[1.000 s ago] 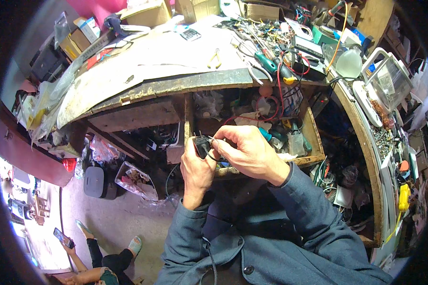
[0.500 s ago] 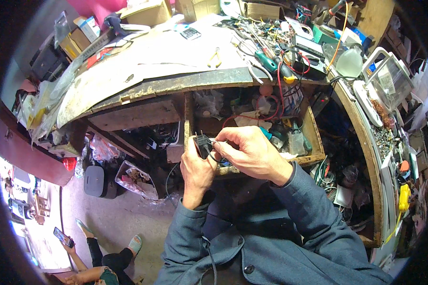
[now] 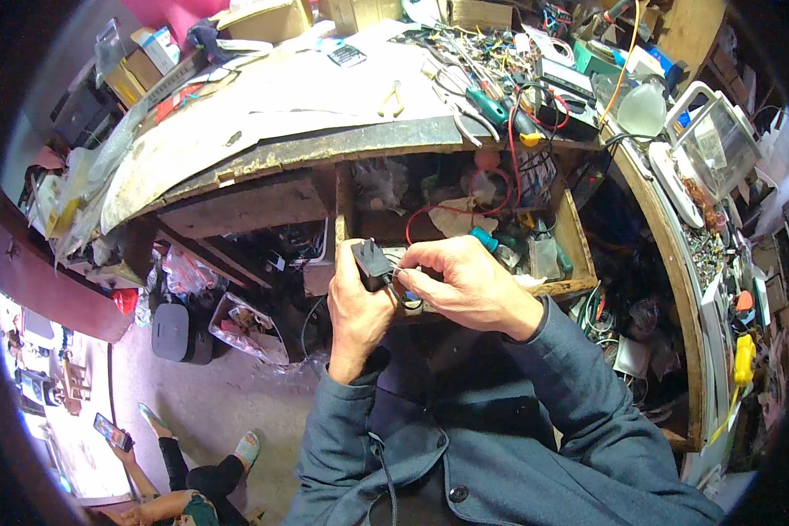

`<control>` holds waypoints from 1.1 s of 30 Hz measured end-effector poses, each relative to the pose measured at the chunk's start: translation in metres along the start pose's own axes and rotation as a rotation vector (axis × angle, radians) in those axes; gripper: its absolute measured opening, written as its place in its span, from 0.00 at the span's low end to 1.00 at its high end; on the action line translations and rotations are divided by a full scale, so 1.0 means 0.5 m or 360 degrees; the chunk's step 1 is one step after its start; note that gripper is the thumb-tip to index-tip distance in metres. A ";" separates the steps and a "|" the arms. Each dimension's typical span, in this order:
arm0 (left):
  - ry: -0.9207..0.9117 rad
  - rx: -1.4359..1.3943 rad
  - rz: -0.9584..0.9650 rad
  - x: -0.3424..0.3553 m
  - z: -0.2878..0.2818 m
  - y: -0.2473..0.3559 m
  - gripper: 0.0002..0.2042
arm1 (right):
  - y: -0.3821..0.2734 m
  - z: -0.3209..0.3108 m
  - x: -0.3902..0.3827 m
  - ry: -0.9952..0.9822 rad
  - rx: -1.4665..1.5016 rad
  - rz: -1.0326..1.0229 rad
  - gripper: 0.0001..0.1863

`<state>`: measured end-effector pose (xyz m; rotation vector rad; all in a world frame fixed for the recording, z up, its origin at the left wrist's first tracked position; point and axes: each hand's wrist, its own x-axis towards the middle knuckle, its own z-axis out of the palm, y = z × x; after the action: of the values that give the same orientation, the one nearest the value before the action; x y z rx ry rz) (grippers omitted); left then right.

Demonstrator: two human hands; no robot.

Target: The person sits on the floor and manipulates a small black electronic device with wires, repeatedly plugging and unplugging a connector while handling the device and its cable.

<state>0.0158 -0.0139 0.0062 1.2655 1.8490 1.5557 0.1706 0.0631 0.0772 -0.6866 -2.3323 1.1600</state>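
A black plug-in power adapter (image 3: pixel 373 260) with metal prongs is held in my left hand (image 3: pixel 358 307), its prongs pointing away from me. My right hand (image 3: pixel 465 282) sits close on its right side, thumb and forefinger pinched together on a thin cable (image 3: pixel 396 266) by the adapter. The cable's dark part loops below the right fingers, and where it ends is hidden. Both hands are over the front of an open wooden drawer (image 3: pixel 579 232), which holds plastic bags, a red wire and teal-handled items.
A paper-covered workbench (image 3: pixel 298 88) spreads ahead, with yellow-handled pliers (image 3: pixel 392 99), a green-handled screwdriver (image 3: pixel 489 107) and heaped wires. To the right, a cluttered side shelf carries a power strip (image 3: pixel 675 184). At lower left sit a black bin (image 3: pixel 174 333) and another person holding a phone (image 3: pixel 112 432).
The adapter has turned in my left hand, so that its prongs and broad face show more. My right hand keeps its pinch beside it. The view has shifted slightly.
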 end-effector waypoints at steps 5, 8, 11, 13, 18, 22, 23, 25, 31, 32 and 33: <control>-0.0001 0.0028 0.0027 -0.001 -0.001 0.000 0.25 | 0.010 0.007 -0.003 0.0037 0.0028 -0.0055 0.09; 0.0000 0.0030 0.0012 -0.002 -0.002 0.000 0.25 | 0.006 0.008 -0.004 0.0048 0.0008 -0.0051 0.09; -0.0023 0.0065 0.0011 -0.001 -0.002 -0.008 0.25 | 0.018 0.018 -0.005 0.0104 0.0029 -0.0089 0.09; -0.0047 0.0123 0.0012 0.000 -0.002 -0.009 0.24 | 0.021 0.019 -0.005 0.0112 0.0057 -0.0080 0.09; -0.0115 0.0253 0.0009 0.002 -0.005 -0.005 0.25 | 0.014 0.010 -0.002 0.0039 0.0089 -0.0018 0.09; -0.0121 0.0369 -0.0041 0.003 -0.009 -0.002 0.25 | 0.016 0.010 0.005 -0.0029 0.0041 0.0000 0.11; -0.0109 0.0406 -0.0010 0.003 -0.007 -0.009 0.25 | 0.010 0.005 0.006 -0.0069 -0.0010 0.0034 0.12; -0.0122 0.0453 0.0018 0.002 -0.007 -0.011 0.25 | -0.007 -0.003 0.005 -0.0107 -0.0076 0.0042 0.14; -0.0154 0.0630 -0.0059 -0.001 0.009 -0.008 0.24 | 0.009 0.006 -0.001 -0.0028 -0.0102 0.0054 0.11; -0.0123 0.0618 -0.0051 -0.004 0.012 -0.007 0.23 | 0.013 0.004 0.000 -0.0047 -0.0135 0.0049 0.11; -0.0136 0.0622 -0.0052 -0.001 0.016 -0.006 0.23 | 0.027 0.004 -0.001 -0.0025 -0.0076 0.0054 0.10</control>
<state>0.0210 -0.0101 0.0008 1.4297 2.1746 1.1362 0.1728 0.0686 0.0651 -0.7390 -2.3768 1.1318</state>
